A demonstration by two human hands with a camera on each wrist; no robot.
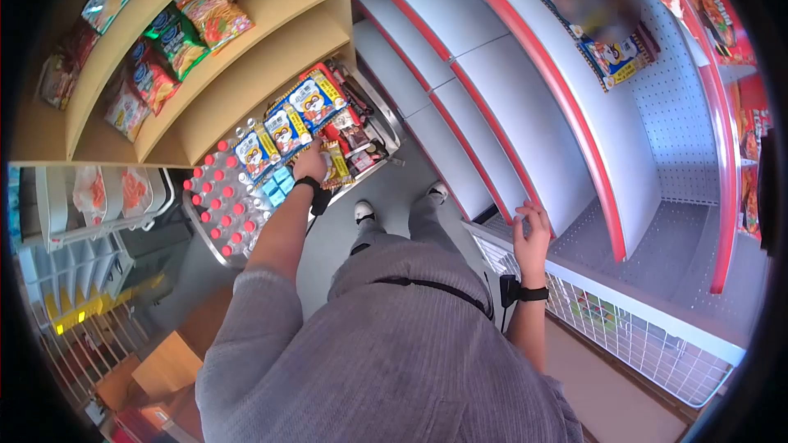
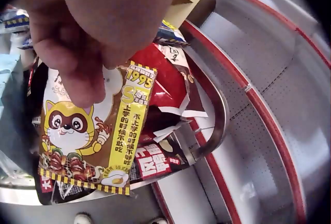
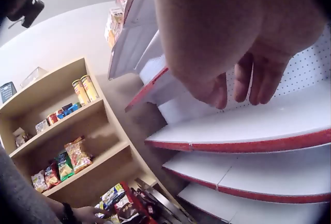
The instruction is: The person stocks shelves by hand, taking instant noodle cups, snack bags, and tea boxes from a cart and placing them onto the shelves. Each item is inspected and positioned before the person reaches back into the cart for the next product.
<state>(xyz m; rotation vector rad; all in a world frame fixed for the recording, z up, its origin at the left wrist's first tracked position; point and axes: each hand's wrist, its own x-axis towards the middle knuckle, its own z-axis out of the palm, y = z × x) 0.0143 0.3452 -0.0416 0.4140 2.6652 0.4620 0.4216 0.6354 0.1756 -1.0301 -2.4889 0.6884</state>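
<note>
My left hand (image 1: 309,166) reaches over the cart. In the left wrist view its curled fingers (image 2: 89,81) grip the upper part of a brown and yellow snack bag (image 2: 98,141) with a cartoon raccoon face. Beside it lie red snack packets (image 2: 164,81) and a dark packet with white lettering (image 2: 155,161). Blue, white and yellow snack bags (image 1: 312,104) with a similar cartoon stand in a row just beyond the hand. My right hand (image 1: 532,238) holds nothing, its fingers loosely bent near the red front edge of the white shelving (image 1: 525,111).
Red-capped bottles (image 1: 215,197) and light blue packs (image 1: 279,186) share the metal-rimmed cart (image 1: 394,127). Wooden shelves (image 1: 271,29) with chip bags (image 1: 176,45) rise behind it. Two blue snack bags (image 1: 611,57) lie on an upper white shelf. A wire basket (image 1: 648,336) hangs low at right.
</note>
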